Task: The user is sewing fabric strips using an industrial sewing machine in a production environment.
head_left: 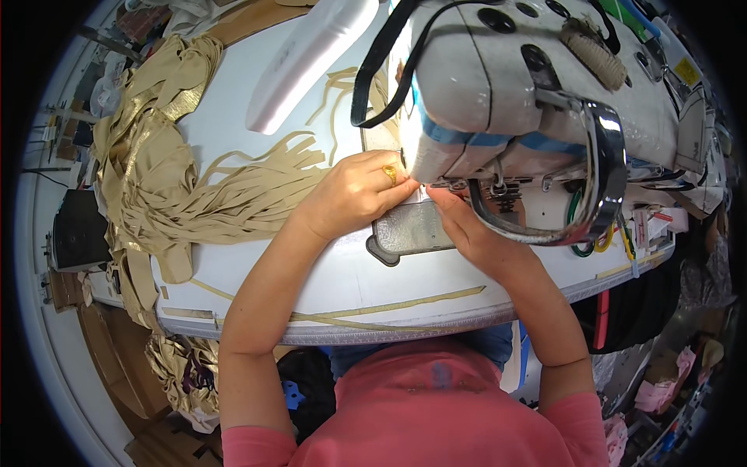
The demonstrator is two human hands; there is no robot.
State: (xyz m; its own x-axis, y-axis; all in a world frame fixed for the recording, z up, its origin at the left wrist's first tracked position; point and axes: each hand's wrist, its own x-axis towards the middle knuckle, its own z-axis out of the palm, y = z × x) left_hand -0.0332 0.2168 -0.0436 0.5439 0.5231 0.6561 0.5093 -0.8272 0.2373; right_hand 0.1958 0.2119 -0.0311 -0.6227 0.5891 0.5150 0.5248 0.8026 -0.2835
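Observation:
A bulky white sewing machine (pixel 467 86) stands over the right half of the white table. My left hand (pixel 358 191), with a gold ring on it, is at the left of the machine head, its fingers bent and pressed together. My right hand (pixel 471 233) comes in from the right, fingertips pinched close to those of the left hand under the machine head. Something small and pale lies between the fingertips, but the machine and fingers hide what it is. A grey metal plate (pixel 412 229) is set in the table just below the hands.
A heap of tan and gold strips (pixel 226 202) covers the table's left side. Thin strips (pixel 389 306) lie along the front edge. A curved chrome bar (pixel 611 171) juts from the machine near my right hand. A long white plastic piece (pixel 307 66) reaches in from behind.

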